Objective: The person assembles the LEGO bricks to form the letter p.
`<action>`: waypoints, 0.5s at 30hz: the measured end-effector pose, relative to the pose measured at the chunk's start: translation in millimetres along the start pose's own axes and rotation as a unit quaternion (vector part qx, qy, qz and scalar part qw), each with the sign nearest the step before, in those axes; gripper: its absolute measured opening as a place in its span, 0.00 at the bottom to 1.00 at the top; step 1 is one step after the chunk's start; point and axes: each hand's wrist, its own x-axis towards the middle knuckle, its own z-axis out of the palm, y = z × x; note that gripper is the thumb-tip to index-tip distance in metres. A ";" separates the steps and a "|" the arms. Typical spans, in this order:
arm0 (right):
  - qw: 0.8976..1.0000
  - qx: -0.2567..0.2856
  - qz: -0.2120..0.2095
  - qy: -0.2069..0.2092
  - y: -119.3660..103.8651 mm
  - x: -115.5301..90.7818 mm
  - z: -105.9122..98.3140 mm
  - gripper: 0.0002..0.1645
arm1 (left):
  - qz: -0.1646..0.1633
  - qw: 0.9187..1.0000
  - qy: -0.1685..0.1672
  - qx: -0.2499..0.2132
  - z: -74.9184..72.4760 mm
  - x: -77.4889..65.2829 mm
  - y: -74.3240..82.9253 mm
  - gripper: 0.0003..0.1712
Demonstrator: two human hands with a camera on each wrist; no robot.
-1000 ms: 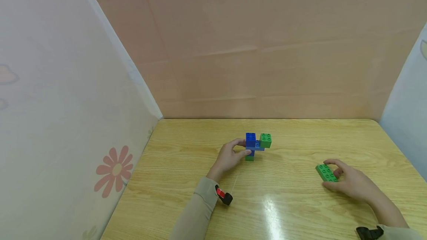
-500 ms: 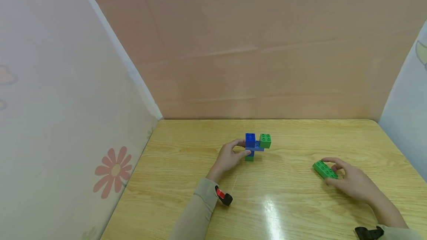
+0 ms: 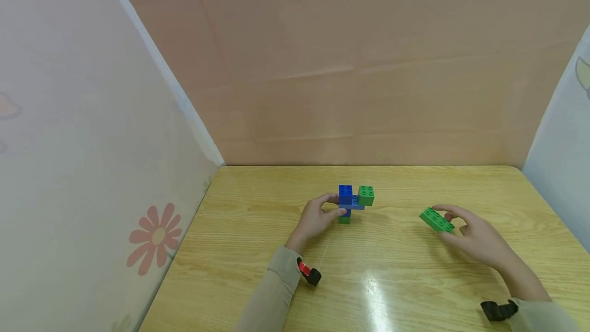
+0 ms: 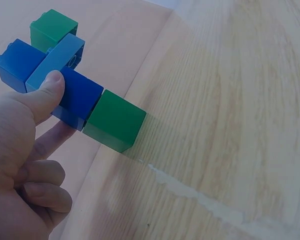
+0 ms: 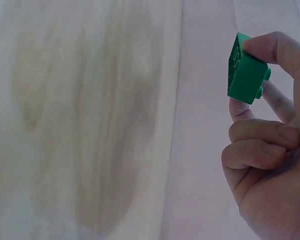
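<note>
My left hand (image 3: pixel 317 218) pinches a small stack of toy building bricks between thumb and fingers. From the bottom up, the stack has a green brick (image 4: pixel 115 122), a dark blue brick (image 4: pixel 80 92) and a longer lighter blue brick (image 4: pixel 57 60) lying crosswise. On top of that sit another dark blue brick (image 3: pixel 345 193) at the left and a green brick (image 3: pixel 366 195) at the right, which juts out past the end. To the right, my right hand (image 3: pixel 475 234) pinches a long green brick (image 3: pixel 436 220) by its sides, held tilted above the table with studs up.
The wood-grain table (image 3: pixel 276 188) carries a bright light reflection near its front. A brown papered wall (image 3: pixel 350 65) rises behind it. Pale walls stand at both sides, the left one (image 3: pixel 83 91) bearing a flower print.
My right hand has lifted the long green brick off the table and moved it left and away from me. The left hand and its stack have stayed nearly still.
</note>
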 end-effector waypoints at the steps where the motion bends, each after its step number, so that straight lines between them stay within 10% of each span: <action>1: 1.000 0.005 -0.005 -0.002 -1.9 2.8 -0.5 0.34 | 0.000 1.000 0.000 0.000 0.0 -0.1 0.3 0.26; 15: 0.998 0.029 -0.053 0.005 -36.6 42.1 0.8 0.32 | 0.004 1.000 0.002 0.002 1.2 0.3 1.0 0.27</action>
